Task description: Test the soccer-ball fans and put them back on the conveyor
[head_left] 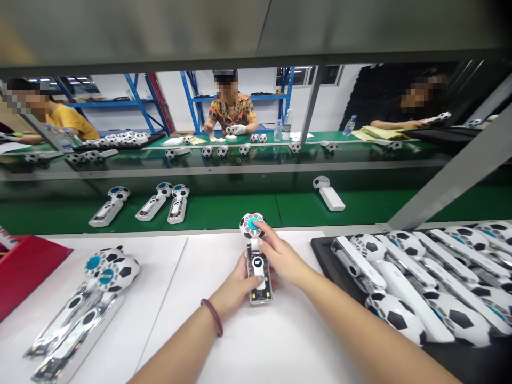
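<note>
A handheld device with a clear body, a lit round display and a football-patterned head is upright above the white work surface. My left hand is closed round its body, thumb on the front below the display. At the head, my right hand has its index finger on the blue centre and its thumb near the neck; some of its fingers are hidden behind the device. Two similar devices lie side by side on the left, heads away from me.
A black tray of several football-headed devices stands on the right. At the left edge is a red bin. More devices lie on the green conveyor ahead. A slanted metal post rises at right. Three people sit across the line.
</note>
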`<state>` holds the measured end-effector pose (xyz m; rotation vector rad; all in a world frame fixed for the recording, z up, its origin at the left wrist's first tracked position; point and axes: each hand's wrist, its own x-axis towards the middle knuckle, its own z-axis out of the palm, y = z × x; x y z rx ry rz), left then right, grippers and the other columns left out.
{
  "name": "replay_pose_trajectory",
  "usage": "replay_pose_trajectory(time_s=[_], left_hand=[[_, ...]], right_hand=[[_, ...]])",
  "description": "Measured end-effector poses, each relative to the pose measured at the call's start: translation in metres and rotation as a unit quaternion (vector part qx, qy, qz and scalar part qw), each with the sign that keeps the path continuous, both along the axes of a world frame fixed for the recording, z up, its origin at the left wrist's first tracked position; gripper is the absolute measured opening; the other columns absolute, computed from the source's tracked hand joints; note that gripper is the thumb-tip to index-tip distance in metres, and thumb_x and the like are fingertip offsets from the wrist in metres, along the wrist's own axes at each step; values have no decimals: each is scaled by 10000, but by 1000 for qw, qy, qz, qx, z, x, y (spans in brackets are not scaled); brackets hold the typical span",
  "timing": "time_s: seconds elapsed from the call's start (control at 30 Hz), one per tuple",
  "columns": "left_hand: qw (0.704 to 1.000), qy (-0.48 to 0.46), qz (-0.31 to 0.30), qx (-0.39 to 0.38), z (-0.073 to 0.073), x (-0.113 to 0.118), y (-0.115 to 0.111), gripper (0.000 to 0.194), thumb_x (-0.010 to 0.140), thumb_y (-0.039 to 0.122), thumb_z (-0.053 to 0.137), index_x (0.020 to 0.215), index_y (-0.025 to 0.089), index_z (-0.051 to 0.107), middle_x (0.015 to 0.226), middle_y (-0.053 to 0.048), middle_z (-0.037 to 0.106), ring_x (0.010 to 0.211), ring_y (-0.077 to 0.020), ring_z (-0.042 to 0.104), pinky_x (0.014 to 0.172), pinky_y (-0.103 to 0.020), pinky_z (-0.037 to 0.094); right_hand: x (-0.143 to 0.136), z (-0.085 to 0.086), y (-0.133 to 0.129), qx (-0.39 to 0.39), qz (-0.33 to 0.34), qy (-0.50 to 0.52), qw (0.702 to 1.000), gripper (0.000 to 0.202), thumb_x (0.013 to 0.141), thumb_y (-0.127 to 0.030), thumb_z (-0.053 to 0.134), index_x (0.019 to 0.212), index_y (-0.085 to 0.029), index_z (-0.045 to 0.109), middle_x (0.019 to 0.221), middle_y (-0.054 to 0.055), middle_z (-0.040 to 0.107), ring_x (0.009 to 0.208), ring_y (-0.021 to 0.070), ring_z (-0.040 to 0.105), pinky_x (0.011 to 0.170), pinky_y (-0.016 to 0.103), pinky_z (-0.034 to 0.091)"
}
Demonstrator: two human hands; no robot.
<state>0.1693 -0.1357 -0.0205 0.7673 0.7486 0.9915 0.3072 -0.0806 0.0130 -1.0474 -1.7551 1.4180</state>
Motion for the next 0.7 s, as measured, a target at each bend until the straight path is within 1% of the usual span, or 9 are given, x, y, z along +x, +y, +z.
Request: replay_pose_trajectory(time_s=[0.13,0.27,0.33,0.4,0.43,0.5,0.6,0.67,0.7], left_hand=[[1000,-1,-5,3,-1,0,0,658,710,225,683,1246,244,301,1164,-125,533,937,-268,610,824,-420,453],[1000,3,-3,24,-5,-1,0,619,744,212,654,1248,255,296,1183,-123,524,953,-258,606,827,-406,455],[1000,12,-1,27,-7,-2,0,620,750,216,648,1252,254,286,1168,-126,532,939,-261,613,819,-413,460],[999,21,-10,31,-8,-3,-1,622,747,235,653,1248,252,285,1154,-128,536,922,-268,621,817,-433,463],[999,27,-22,35,-9,-3,-2,624,743,243,658,1244,253,285,1148,-127,538,919,-272,624,822,-447,462],[996,42,-58,51,-9,-5,-4,624,739,255,667,1233,252,287,1132,-122,541,922,-277,626,842,-476,452],[988,69,-114,74,-7,-7,-5,602,742,274,669,1217,242,300,1116,-121,543,960,-287,613,868,-501,434],[986,55,-131,84,-5,-9,-5,660,717,296,695,1238,238,295,1131,-128,534,1031,-297,574,885,-495,422],[987,35,-132,85,-4,-9,-5,700,700,305,709,1255,244,286,1153,-130,522,1068,-299,549,896,-491,415]], right_hand=[[0,1,-1,9,-1,-18,1000,463,879,-324,408,1332,-379,332,861,1,584,631,135,538,582,263,433],[1,4,-2,12,11,-14,1000,555,838,-290,493,1350,-385,300,1015,20,593,798,165,579,714,310,461],[1,4,0,-20,10,24,999,708,802,-272,553,1395,-368,178,1117,46,563,879,180,581,735,317,471],[0,2,2,-89,-15,93,992,887,765,-265,603,1413,-347,2,1197,74,518,909,181,583,692,292,485],[-1,1,2,-133,-25,124,983,920,752,-275,618,1413,-326,-19,1201,86,515,895,177,589,649,269,486],[-3,-2,2,-218,-12,148,965,817,735,-321,633,1402,-268,164,1134,96,559,808,167,601,545,225,457],[-5,1,-2,-288,85,116,947,476,727,-383,615,1148,-174,549,918,91,636,622,156,581,421,212,372],[0,14,-6,-257,111,86,956,360,711,-384,626,988,-154,631,819,79,647,600,171,582,440,240,395],[6,24,-8,-218,96,65,969,316,696,-374,647,919,-150,650,793,76,649,634,189,596,491,266,435]])
